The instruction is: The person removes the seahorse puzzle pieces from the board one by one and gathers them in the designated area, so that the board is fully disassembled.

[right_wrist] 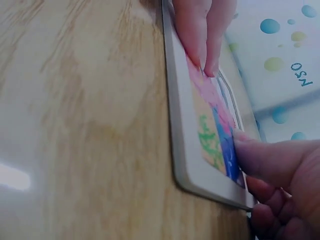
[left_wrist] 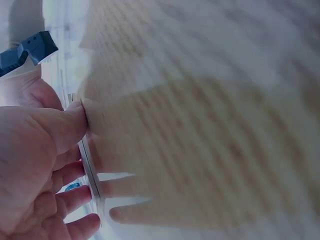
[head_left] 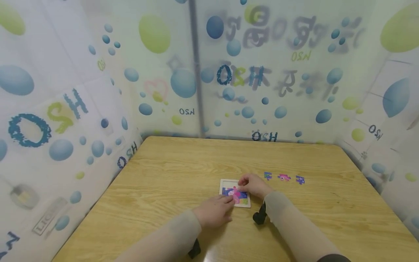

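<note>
A small jigsaw puzzle with a white frame (head_left: 244, 205) lies on the table, its picture pink, blue and green. My left hand (head_left: 214, 211) rests on its lower left part with fingers extended; in the left wrist view the thumb of that hand (left_wrist: 40, 135) lies at the frame's edge. At the upper right is my right hand (head_left: 255, 185). In the right wrist view the right thumb (right_wrist: 260, 155) touches the blue part of the picture, its other fingers bent by the frame's edge. Whether they pinch anything is hidden.
Three loose jigsaw pieces lie in a row right of the frame: a blue-green one (head_left: 267, 175), a pink one (head_left: 284, 177) and a blue-purple one (head_left: 300, 179). The wooden table (head_left: 170, 163) is enclosed by patterned curtains (head_left: 157, 72) at the back and sides.
</note>
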Action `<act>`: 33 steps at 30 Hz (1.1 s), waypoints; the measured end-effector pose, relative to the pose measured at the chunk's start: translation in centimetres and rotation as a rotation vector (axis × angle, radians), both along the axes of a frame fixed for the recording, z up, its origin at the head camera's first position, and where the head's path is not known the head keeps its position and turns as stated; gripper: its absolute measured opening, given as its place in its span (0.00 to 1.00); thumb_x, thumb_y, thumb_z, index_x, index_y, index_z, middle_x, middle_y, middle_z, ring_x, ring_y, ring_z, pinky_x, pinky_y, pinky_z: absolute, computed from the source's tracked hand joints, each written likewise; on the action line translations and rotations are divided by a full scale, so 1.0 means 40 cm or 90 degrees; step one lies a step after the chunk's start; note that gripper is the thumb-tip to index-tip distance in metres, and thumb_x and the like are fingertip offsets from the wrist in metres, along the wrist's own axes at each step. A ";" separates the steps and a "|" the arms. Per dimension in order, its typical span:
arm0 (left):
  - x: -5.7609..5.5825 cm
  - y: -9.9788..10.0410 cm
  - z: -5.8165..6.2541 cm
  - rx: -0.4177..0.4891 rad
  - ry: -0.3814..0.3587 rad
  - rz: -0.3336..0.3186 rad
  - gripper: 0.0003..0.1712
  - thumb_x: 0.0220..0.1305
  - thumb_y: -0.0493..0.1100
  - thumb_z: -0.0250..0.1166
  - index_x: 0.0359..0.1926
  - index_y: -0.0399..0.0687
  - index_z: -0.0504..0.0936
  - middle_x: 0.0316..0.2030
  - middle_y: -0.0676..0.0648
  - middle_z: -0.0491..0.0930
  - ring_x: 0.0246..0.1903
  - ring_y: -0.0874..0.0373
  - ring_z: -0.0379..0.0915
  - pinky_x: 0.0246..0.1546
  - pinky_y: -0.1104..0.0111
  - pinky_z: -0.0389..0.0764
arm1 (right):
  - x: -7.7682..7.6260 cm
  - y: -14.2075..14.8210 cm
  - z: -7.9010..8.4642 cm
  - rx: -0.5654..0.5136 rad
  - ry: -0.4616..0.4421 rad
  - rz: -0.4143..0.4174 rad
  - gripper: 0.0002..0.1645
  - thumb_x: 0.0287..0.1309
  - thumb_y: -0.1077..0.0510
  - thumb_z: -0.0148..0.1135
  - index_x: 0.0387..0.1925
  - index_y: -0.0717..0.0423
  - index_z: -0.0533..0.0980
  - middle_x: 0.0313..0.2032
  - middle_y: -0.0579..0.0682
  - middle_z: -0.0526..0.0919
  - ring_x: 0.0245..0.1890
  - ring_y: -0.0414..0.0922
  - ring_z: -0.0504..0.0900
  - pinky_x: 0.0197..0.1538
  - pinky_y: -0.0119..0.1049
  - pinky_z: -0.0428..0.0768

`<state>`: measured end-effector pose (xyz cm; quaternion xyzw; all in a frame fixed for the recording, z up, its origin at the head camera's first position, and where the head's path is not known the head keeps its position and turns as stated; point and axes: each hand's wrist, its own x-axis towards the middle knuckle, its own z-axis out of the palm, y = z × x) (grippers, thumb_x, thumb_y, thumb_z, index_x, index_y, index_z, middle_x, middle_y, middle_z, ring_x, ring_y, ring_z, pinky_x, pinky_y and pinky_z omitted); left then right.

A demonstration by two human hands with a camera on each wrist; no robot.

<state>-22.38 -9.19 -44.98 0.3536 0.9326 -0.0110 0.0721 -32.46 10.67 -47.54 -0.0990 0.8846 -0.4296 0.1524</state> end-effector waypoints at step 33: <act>0.005 -0.007 -0.002 -0.015 0.014 -0.022 0.35 0.69 0.57 0.55 0.70 0.44 0.63 0.70 0.46 0.60 0.70 0.54 0.54 0.68 0.65 0.58 | 0.046 -0.116 0.011 -0.082 -0.041 0.008 0.07 0.55 0.66 0.66 0.37 0.61 0.79 0.30 0.50 0.80 0.19 0.40 0.74 0.20 0.28 0.74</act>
